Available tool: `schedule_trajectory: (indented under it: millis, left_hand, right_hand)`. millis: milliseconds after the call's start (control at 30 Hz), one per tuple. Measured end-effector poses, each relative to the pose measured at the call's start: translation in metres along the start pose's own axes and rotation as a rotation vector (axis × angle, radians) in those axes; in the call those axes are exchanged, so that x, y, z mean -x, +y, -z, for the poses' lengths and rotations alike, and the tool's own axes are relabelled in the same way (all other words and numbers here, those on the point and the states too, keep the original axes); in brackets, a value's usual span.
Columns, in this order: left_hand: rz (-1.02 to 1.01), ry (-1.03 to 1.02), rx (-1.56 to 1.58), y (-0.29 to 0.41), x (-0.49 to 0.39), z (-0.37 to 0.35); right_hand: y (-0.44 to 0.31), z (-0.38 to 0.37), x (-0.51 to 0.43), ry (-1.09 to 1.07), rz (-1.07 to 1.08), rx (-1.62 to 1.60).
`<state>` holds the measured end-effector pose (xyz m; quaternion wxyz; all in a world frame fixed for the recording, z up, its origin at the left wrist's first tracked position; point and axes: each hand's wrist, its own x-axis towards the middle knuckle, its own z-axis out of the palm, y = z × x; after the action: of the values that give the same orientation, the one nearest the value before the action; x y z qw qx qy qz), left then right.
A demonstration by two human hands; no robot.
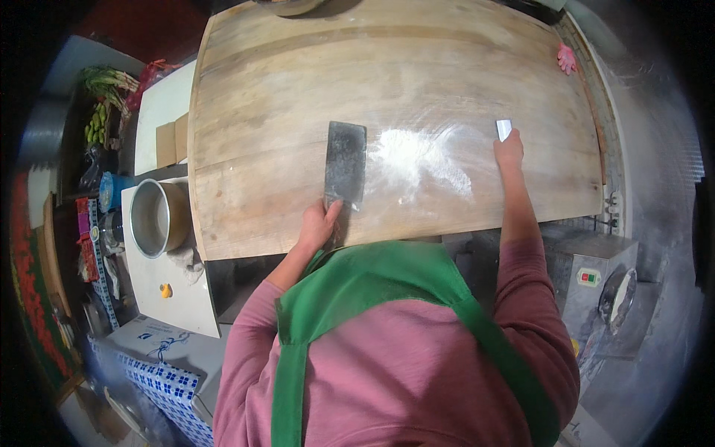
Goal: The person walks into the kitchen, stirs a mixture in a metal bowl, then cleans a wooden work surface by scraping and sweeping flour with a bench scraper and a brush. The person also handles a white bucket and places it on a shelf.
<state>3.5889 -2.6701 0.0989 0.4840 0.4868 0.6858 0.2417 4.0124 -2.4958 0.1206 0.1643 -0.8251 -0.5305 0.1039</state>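
A wide wooden work board (268, 112) lies before me with a heap of white flour-like powder (405, 153) near its middle. My left hand (318, 223) grips the near end of a dark, broad-bladed cleaver (346, 162), whose blade lies over the board to the left of the powder. To the right of the powder, my right hand (509, 150) holds a small, flat, shiny metal scraper (503, 129) at the board. The fingers hide part of the scraper, and the cleaver's handle is mostly covered by my left hand.
Left of the board, a deep metal pot (159, 218) and a small yellow object (165, 290) stand on a white surface. A pink glove (566, 58) lies at the board's far right. A metal machine with push buttons (589, 277) stands near my right elbow. A bowl (290, 6) sits at the far edge.
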Motion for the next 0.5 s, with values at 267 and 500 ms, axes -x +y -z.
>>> schedule_trajectory:
  millis: [267, 500]
  left_hand:
    - [-0.049, -0.069, -0.149, 0.013, -0.005, -0.022]
    - [-0.128, -0.056, -0.279, 0.009, -0.002, -0.03]
  right_hand:
    - [-0.033, -0.043, 0.085, -0.186, 0.377, -0.252]
    - [0.067, 0.023, 0.112, -0.082, -0.178, -0.028]
